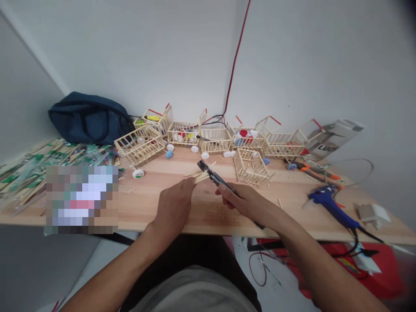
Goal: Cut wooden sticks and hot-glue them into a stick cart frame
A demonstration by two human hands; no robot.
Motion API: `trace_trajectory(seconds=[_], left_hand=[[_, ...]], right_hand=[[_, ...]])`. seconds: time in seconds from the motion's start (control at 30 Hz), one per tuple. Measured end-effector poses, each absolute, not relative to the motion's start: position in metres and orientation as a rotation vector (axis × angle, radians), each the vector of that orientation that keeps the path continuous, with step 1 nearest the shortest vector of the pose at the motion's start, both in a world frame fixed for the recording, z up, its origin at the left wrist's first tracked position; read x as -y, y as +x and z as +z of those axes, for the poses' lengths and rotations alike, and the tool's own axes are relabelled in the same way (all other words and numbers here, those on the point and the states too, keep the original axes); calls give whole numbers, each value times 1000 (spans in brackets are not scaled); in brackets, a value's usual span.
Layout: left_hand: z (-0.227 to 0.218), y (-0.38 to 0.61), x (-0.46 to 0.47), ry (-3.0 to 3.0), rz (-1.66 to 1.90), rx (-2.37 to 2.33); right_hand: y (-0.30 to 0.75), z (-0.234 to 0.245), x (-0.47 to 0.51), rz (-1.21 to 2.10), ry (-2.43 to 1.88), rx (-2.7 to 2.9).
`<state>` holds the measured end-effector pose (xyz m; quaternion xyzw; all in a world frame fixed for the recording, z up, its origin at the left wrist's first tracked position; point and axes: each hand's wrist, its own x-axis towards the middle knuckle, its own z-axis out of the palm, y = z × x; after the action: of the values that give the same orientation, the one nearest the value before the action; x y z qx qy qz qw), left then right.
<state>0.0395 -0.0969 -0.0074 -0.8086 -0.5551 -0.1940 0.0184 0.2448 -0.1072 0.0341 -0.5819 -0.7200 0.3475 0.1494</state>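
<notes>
My left hand [173,203] is closed in a pinch on a few thin wooden sticks [204,174], held just above the wooden table [146,203]. My right hand [245,200] is wrapped round the handles of dark pliers [212,175], whose jaws point up and left and meet the sticks. Both hands hover over the table's front middle, with small wood chips scattered below them.
Several small stick-built carts [139,145] with bottle-cap wheels line the back by the wall, one [251,167] near my right hand. A blue glue gun [331,206] and orange-handled tools [320,172] lie right. A dark bag [89,117] and stick packets [32,167] sit left.
</notes>
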Motion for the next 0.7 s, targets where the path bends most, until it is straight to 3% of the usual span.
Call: trace_trajectory(seconds=[0.7], left_hand=[[10, 46, 104, -2418, -229, 1655]], right_hand=[[243, 21, 108, 666, -1730, 2128]])
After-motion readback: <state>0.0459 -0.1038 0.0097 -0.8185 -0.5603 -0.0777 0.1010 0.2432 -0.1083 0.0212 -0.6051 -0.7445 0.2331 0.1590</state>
